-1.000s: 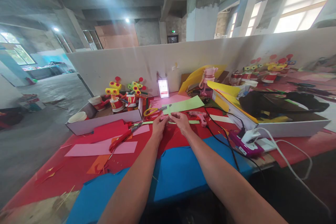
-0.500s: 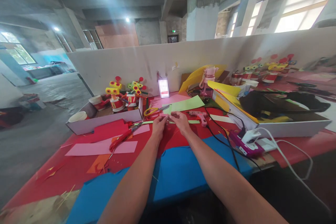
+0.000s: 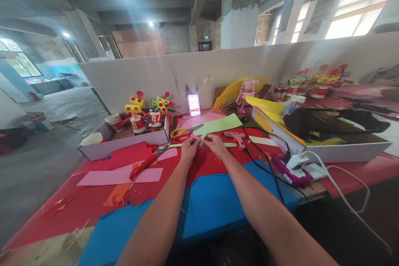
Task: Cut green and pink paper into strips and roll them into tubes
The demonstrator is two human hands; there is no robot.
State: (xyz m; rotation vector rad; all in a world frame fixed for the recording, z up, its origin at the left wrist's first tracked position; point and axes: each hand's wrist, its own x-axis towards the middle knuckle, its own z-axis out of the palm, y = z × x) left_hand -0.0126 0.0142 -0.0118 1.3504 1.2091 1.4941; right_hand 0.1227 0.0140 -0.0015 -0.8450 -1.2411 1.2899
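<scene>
My left hand is closed in a pinch on a small pink paper piece above the middle of the table. Close beside it, my right hand has its fingers pinched together at a small light-green paper piece. The fingertips of both hands almost meet, and the fingers partly hide the pieces. Just beyond the hands lie yellow-handled scissors and a large light-green paper sheet. A pink glue gun rests to the right of my right hand.
Red-handled scissors lie across pink paper strips at left. A box with paper-cup robot figures stands behind them. Black cables run from a purple power strip at right, near a white box. Blue cloth covers the front edge.
My right hand has shifted slightly at the fingertips, and a light-green bit now shows between the two hands. The pink piece is tilted more. All else stays put.
</scene>
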